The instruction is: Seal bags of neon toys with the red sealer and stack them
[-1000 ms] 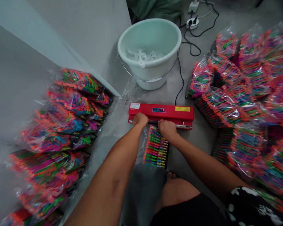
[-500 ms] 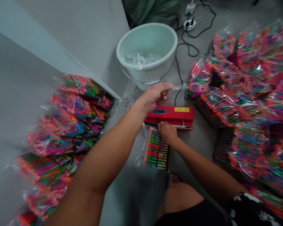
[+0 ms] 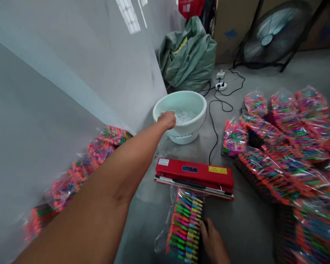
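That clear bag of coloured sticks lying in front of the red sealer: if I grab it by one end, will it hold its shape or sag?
The bag of coloured sticks probably stays fairly stiff along its length, since the sticks lie packed side by side. Its loose clear film looks slippery and crinkly. The right hand rests at its edge; gripping across the stack likely beats pinching film.
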The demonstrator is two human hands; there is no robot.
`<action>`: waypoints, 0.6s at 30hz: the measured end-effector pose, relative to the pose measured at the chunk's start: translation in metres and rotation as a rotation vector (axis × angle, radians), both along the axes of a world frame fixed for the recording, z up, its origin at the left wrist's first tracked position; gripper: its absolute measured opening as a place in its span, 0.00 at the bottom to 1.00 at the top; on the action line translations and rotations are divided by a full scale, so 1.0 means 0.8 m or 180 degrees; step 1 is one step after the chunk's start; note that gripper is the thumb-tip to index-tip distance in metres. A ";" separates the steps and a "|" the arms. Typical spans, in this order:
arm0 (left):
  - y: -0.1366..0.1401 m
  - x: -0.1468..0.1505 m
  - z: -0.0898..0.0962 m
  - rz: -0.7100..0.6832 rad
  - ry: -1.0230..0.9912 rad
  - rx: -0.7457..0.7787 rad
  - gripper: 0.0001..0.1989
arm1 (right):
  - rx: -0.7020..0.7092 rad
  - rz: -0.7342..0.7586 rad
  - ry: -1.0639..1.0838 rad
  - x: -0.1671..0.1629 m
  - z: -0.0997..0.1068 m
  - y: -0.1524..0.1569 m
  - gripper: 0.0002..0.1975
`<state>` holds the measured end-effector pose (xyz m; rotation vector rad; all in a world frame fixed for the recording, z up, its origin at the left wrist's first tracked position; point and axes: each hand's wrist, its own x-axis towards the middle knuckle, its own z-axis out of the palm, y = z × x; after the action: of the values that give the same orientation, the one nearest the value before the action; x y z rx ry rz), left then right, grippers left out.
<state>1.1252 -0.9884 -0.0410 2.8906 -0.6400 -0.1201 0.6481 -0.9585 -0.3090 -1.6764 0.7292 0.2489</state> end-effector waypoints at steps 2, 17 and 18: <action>0.016 -0.013 -0.010 -0.0168 -0.0333 -0.0159 0.20 | -0.0115 -0.0016 0.0124 0.001 0.005 -0.005 0.15; 0.542 -0.521 -0.019 0.1504 0.3248 -0.0702 0.27 | 0.0536 0.2155 -0.0469 0.080 0.079 0.105 0.21; 0.573 -0.558 -0.009 0.1788 0.3421 -0.0854 0.33 | 0.0545 0.2521 -0.0622 0.095 0.099 0.136 0.20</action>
<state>0.6789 -0.5303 -0.0482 2.1498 0.3177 -1.2432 0.7238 -0.8493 -0.2300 -1.7228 -0.1317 0.6675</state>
